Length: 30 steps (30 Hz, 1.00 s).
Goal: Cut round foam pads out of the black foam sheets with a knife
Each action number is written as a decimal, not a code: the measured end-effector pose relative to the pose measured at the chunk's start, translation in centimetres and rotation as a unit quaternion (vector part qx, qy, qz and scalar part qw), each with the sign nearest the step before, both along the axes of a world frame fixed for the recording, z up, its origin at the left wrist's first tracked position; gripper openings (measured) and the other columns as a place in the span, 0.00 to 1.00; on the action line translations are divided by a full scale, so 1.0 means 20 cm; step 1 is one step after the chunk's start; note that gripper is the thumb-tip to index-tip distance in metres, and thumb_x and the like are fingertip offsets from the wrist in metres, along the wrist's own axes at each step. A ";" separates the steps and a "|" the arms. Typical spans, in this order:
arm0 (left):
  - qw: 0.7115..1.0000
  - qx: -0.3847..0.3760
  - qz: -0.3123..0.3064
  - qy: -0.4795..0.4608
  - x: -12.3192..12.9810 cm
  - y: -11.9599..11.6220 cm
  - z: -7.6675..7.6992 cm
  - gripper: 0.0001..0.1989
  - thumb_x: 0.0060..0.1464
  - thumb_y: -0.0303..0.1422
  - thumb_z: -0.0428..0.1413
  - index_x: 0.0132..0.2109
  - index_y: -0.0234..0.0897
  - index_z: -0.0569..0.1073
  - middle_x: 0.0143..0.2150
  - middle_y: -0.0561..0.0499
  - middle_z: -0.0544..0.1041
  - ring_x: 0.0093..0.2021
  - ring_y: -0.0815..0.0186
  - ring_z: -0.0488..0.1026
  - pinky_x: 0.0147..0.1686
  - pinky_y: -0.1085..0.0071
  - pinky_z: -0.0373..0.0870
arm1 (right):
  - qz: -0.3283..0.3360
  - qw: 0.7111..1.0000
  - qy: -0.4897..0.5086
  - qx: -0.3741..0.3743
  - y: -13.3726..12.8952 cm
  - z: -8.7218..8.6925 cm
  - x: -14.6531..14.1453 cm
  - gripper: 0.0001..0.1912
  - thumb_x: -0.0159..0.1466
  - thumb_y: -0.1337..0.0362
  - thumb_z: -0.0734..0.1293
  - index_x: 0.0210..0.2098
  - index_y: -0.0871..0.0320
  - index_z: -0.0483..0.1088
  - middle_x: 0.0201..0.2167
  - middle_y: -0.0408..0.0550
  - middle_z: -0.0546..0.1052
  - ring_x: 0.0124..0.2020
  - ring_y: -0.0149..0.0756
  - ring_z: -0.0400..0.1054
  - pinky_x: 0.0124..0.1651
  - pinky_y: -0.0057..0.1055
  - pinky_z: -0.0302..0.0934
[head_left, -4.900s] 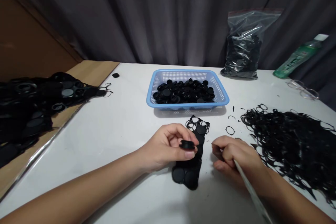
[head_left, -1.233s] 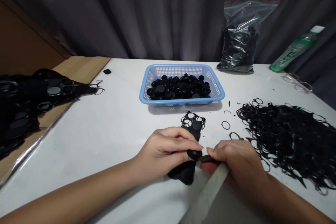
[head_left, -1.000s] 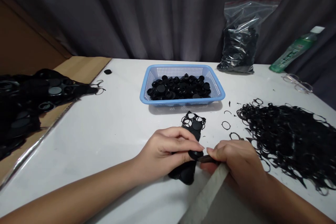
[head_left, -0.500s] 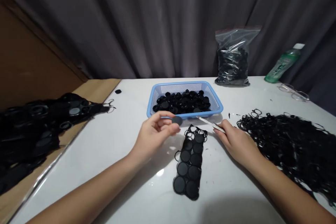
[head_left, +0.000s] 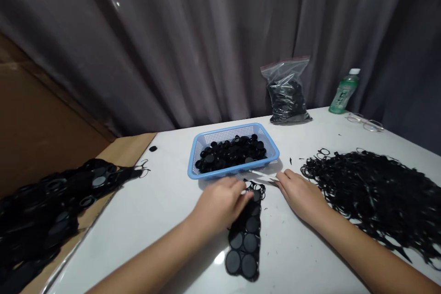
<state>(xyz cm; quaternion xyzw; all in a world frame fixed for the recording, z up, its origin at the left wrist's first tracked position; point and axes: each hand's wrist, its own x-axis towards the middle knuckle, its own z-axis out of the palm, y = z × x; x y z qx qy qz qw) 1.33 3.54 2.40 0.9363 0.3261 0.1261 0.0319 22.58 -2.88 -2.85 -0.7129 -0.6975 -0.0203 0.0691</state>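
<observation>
**"What are we gripping?"**

"Our right hand (head_left: 299,195) is pinching a slim pale flat blade (head_left: 262,174) in a narrow grip, and the blade is pointing left."

**"And our left hand (head_left: 218,204)?"**

"It's curling over the top of a long black rubber strip punched with round discs (head_left: 250,242), which is lying on a white table (head_left: 303,257). We can't tell whether it's holding anything."

**"What's nearby?"**

"A blue plastic mesh basket (head_left: 223,173) of round black rubber pieces (head_left: 229,154) is sitting just beyond the strip, and a heap of black rubber loops (head_left: 365,193) is lying to our right."
</observation>
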 end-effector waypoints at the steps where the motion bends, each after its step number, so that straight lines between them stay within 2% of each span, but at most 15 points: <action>1: 1.000 -0.008 -0.003 0.025 0.02 -0.04 -0.03 0.15 0.61 0.38 0.50 0.32 0.35 0.75 0.28 0.47 0.73 0.30 0.61 0.70 0.27 0.68 0.66 | 0.004 1.000 0.001 0.007 0.00 0.00 0.00 0.08 0.69 0.66 0.57 0.38 0.56 0.68 0.35 0.49 0.75 0.36 0.39 0.71 0.28 0.30 0.52; 2: 0.998 -0.021 0.000 0.054 0.03 -0.06 -0.06 0.15 0.61 0.37 0.49 0.32 0.35 0.75 0.30 0.46 0.74 0.32 0.59 0.71 0.29 0.66 0.67 | 0.007 1.000 0.002 0.013 0.00 0.00 0.00 0.09 0.69 0.67 0.58 0.38 0.56 0.69 0.36 0.49 0.75 0.36 0.39 0.71 0.29 0.31 0.54; 5: 0.997 -0.044 0.017 0.057 0.06 -0.07 -0.11 0.13 0.60 0.38 0.50 0.36 0.35 0.75 0.35 0.44 0.73 0.37 0.56 0.70 0.34 0.62 0.68 | 0.014 1.000 0.006 0.022 0.01 0.00 0.01 0.09 0.68 0.68 0.58 0.39 0.56 0.70 0.36 0.50 0.75 0.37 0.41 0.71 0.34 0.32 0.57; 9: 0.991 -0.124 0.050 -0.025 0.08 -0.05 -0.14 0.10 0.58 0.39 0.53 0.39 0.36 0.73 0.40 0.45 0.71 0.43 0.54 0.66 0.42 0.58 0.67 | 0.022 0.999 0.016 0.027 0.00 0.00 0.01 0.10 0.68 0.69 0.58 0.41 0.58 0.72 0.37 0.52 0.75 0.39 0.43 0.70 0.38 0.34 0.58; 12: 0.975 -0.192 0.047 -0.098 0.08 -0.06 -0.15 0.06 0.57 0.36 0.55 0.38 0.37 0.71 0.40 0.47 0.72 0.46 0.55 0.65 0.47 0.58 0.63 | 0.027 0.999 0.029 0.032 0.00 0.00 0.01 0.11 0.68 0.69 0.59 0.43 0.58 0.72 0.37 0.53 0.76 0.41 0.45 0.68 0.41 0.36 0.59; 15: 0.940 -0.285 0.064 -0.178 0.07 -0.08 -0.16 0.06 0.57 0.36 0.54 0.37 0.37 0.69 0.38 0.49 0.71 0.42 0.59 0.66 0.43 0.63 0.63 | 0.023 0.998 0.042 0.047 -0.01 0.01 0.02 0.13 0.68 0.67 0.58 0.47 0.58 0.72 0.42 0.55 0.74 0.45 0.48 0.65 0.45 0.40 0.59; 17: 0.890 -0.371 0.087 -0.249 0.06 -0.09 -0.16 0.08 0.58 0.38 0.54 0.37 0.37 0.68 0.34 0.51 0.70 0.36 0.64 0.67 0.36 0.69 0.62 | 0.018 0.989 0.104 0.100 -0.01 0.04 0.02 0.15 0.69 0.64 0.57 0.49 0.57 0.72 0.42 0.55 0.73 0.46 0.49 0.64 0.47 0.43 0.59; 18: 0.860 -0.414 0.095 -0.282 0.06 -0.10 -0.16 0.10 0.58 0.39 0.54 0.36 0.37 0.67 0.32 0.53 0.69 0.33 0.66 0.66 0.33 0.71 0.61 | 0.017 0.975 0.174 0.135 -0.02 0.05 0.02 0.16 0.69 0.62 0.56 0.48 0.57 0.72 0.39 0.55 0.72 0.44 0.47 0.65 0.45 0.43 0.60; 19: 0.831 -0.450 0.103 -0.311 0.06 -0.11 -0.16 0.10 0.57 0.40 0.55 0.35 0.37 0.67 0.30 0.54 0.68 0.31 0.67 0.66 0.32 0.73 0.60 | 0.016 0.948 0.273 0.166 -0.03 0.07 0.01 0.17 0.70 0.59 0.55 0.46 0.57 0.73 0.34 0.52 0.71 0.39 0.43 0.66 0.41 0.41 0.62; 20: 0.803 -0.479 0.113 -0.335 0.06 -0.11 -0.16 0.11 0.55 0.40 0.57 0.35 0.36 0.67 0.28 0.55 0.68 0.30 0.69 0.65 0.31 0.74 0.60 | 0.012 0.902 0.390 0.183 -0.04 0.08 0.00 0.19 0.70 0.56 0.55 0.44 0.57 0.73 0.29 0.49 0.70 0.31 0.39 0.66 0.34 0.37 0.63; 22: 0.758 -0.518 0.139 -0.371 0.07 -0.12 -0.15 0.12 0.51 0.39 0.61 0.35 0.35 0.70 0.27 0.56 0.69 0.29 0.70 0.66 0.31 0.75 0.60 | -0.007 0.776 0.610 0.162 -0.06 0.11 -0.03 0.20 0.68 0.49 0.57 0.39 0.57 0.73 0.20 0.41 0.65 0.18 0.29 0.58 0.20 0.28 0.56; 24: 0.723 -0.542 0.167 -0.395 0.08 -0.12 -0.14 0.12 0.49 0.38 0.63 0.36 0.34 0.72 0.28 0.54 0.72 0.30 0.70 0.67 0.31 0.75 0.61 | -0.031 0.665 0.737 0.116 -0.07 0.14 -0.05 0.17 0.61 0.48 0.66 0.32 0.57 0.71 0.16 0.37 0.64 0.13 0.25 0.56 0.15 0.24 0.54; 25: 0.706 -0.553 0.179 -0.404 0.08 -0.12 -0.13 0.13 0.48 0.38 0.64 0.37 0.34 0.74 0.29 0.54 0.73 0.30 0.70 0.68 0.32 0.75 0.61 | -0.040 0.627 0.772 0.098 -0.07 0.15 -0.07 0.15 0.58 0.51 0.70 0.29 0.57 0.70 0.15 0.36 0.65 0.13 0.25 0.59 0.17 0.23 0.57; 27: 0.677 -0.573 0.198 -0.417 0.08 -0.12 -0.13 0.14 0.47 0.39 0.65 0.36 0.34 0.75 0.29 0.53 0.74 0.29 0.70 0.68 0.31 0.75 0.61 | -0.051 0.580 0.810 0.071 -0.07 0.16 -0.08 0.14 0.51 0.57 0.76 0.25 0.57 0.69 0.15 0.38 0.71 0.18 0.27 0.68 0.24 0.24 0.66; 30: 0.644 -0.593 0.214 -0.434 0.08 -0.12 -0.13 0.14 0.44 0.39 0.67 0.33 0.34 0.75 0.26 0.53 0.73 0.27 0.71 0.67 0.28 0.76 0.60 | -0.065 0.539 0.839 0.030 -0.06 0.16 -0.09 0.13 0.50 0.60 0.77 0.28 0.57 0.71 0.18 0.38 0.75 0.22 0.29 0.73 0.30 0.25 0.70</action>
